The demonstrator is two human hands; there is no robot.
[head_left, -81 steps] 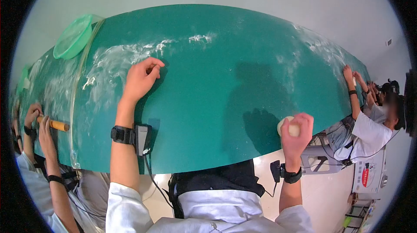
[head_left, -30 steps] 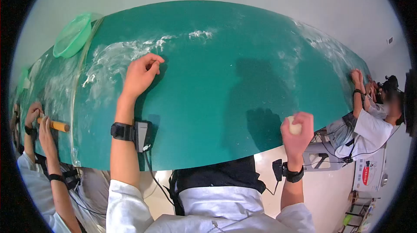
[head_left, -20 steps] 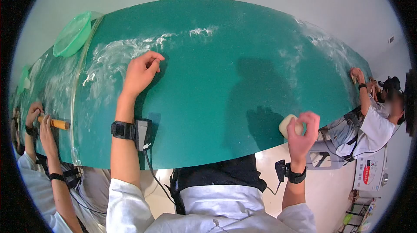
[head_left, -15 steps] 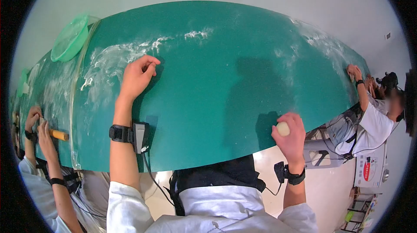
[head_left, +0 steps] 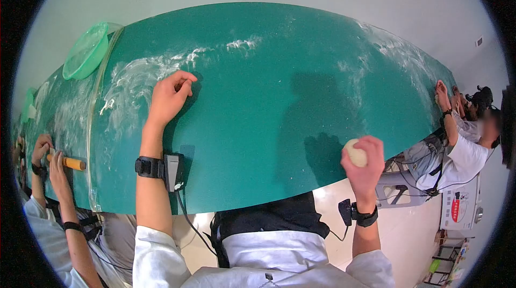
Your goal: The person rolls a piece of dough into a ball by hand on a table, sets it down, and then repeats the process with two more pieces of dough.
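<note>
Shows more of the pale round ball of dough [head_left: 356, 154] than half a second ago, with the right hand [head_left: 365, 175] turned a touch and sitting slightly further right. Grips that ball with fingers curled over its far side and thumb on the near side, clamped firmly around it. Holds it at the near edge of the long teal-green table [head_left: 258, 89], to the right of the body; cannot tell whether lifted clear of the surface or pressed on it. Casts a dark shadow on the tabletop just left of the ball.

Stays put with the left hand [head_left: 167, 101], much as before: resting further out on the table, well apart from the dough, fingers drawn in toward the thumb in a loose pinch, tips down on the surface. Cannot tell whether anything small sits between those fingertips. Touches the edge of the white smears of flour [head_left: 145, 70] spread across the left part of the table. Wears a black wrist strap with a small box [head_left: 161, 167] on that forearm.

Beyond the flour, a translucent green plastic bowl [head_left: 86, 51] at the far left corner. Low on the left, another person's hands on a wooden rolling pin [head_left: 69, 163]. At the far right end, a second co-worker's arm [head_left: 446, 110] stretched onto the table.
</note>
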